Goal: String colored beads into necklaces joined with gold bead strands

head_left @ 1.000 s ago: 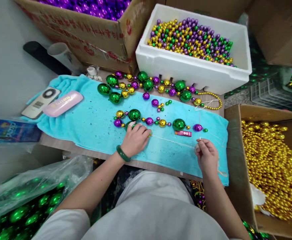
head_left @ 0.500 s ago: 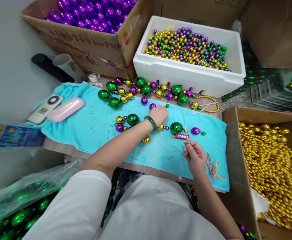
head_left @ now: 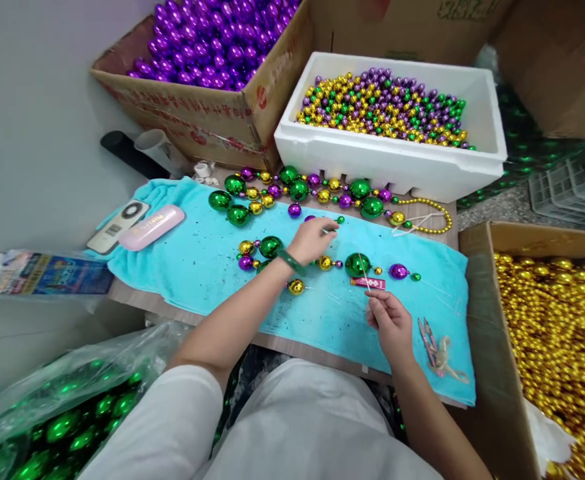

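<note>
My left hand [head_left: 313, 239], a green bangle on its wrist, reaches over the turquoise towel [head_left: 197, 267] and pinches at small loose beads [head_left: 339, 219] near a purple one. Strung beads lie under it: a gold bead [head_left: 296, 287], a big green ball [head_left: 357, 264], a purple bead [head_left: 398, 271]. My right hand [head_left: 391, 325] holds a thin needle [head_left: 363, 270] with thread, pointing up towards the green ball. A small red packet [head_left: 369, 283] lies just above that hand.
A white foam box [head_left: 392, 157] holds mixed small beads. Cardboard boxes hold purple balls [head_left: 212, 40] and gold beads [head_left: 557, 320]. A finished bead strand [head_left: 302, 190] lies along the towel's far edge. Snips [head_left: 429, 337], a pink case [head_left: 151, 227] and a bag of green balls [head_left: 62, 420] are nearby.
My left hand left the beads near the towel's front and reached further back to the small loose beads. My right hand shifted left with the needle. The camera tilted down.
</note>
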